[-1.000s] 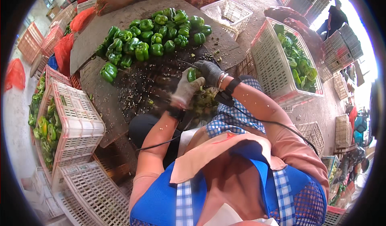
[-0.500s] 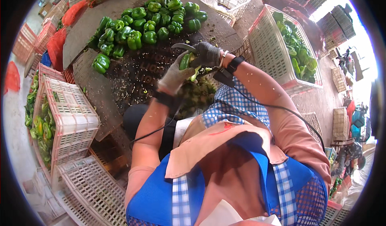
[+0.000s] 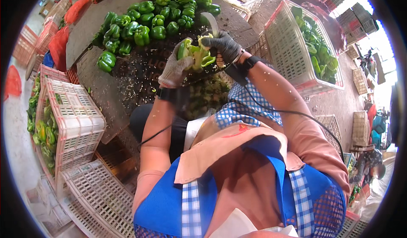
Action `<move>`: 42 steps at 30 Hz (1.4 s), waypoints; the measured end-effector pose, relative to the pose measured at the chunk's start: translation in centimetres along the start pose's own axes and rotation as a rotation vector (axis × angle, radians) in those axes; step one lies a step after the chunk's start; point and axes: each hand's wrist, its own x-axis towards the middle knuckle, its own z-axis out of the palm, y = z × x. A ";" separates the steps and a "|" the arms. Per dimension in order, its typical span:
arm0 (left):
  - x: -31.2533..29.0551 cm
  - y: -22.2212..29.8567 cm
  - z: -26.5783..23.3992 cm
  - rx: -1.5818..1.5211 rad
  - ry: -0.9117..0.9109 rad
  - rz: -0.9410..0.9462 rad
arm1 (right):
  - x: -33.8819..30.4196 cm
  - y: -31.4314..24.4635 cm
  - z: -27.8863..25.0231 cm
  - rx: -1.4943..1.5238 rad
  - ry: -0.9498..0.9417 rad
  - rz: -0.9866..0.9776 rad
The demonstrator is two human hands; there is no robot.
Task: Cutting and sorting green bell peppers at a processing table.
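My left hand point(image 3: 173, 71), in a pale knitted glove, is closed around a green bell pepper point(image 3: 206, 60) that is split open and shows its light inside. In a dark grey glove, my right hand point(image 3: 228, 47) grips a small curved knife point(image 3: 210, 22), its blade pointing up and away from me. Those right fingers also touch a pale piece of the pepper's core point(image 3: 207, 40); whether it is fully loose I cannot tell. Whole green bell peppers point(image 3: 146, 20) lie heaped just beyond my hands. Seeds are scattered over the dark tabletop point(image 3: 127, 79).
A white crate point(image 3: 288, 53) of green pepper pieces stands to the right. At left are a crate point(image 3: 74, 111) and green peppers point(image 3: 45, 132) beside it, with another crate point(image 3: 99, 195) below. Green scraps point(image 3: 207, 95) lie under my hands. Red mesh sacks point(image 3: 59, 47) sit at far left.
The pepper has gone from mostly closed to split open. My right hand has turned, swinging the knife blade from pointing left to pointing up, and the core piece now shows by its fingers.
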 end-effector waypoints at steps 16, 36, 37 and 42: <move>0.1 1.3 -6.0 0.584 0.465 -0.155 | -1.1 -2.4 -1.3 -1.038 0.003 -0.110; 10.7 -1.0 22.4 0.833 -0.431 0.246 | -14.2 -2.5 -15.5 -0.361 0.932 -0.677; 11.9 -1.1 26.4 0.327 -0.356 -0.182 | -15.7 -2.4 -17.5 -0.012 0.994 -0.681; 19.5 -8.1 40.4 0.508 -0.431 0.179 | -26.8 -5.0 -24.4 -0.106 1.359 -0.605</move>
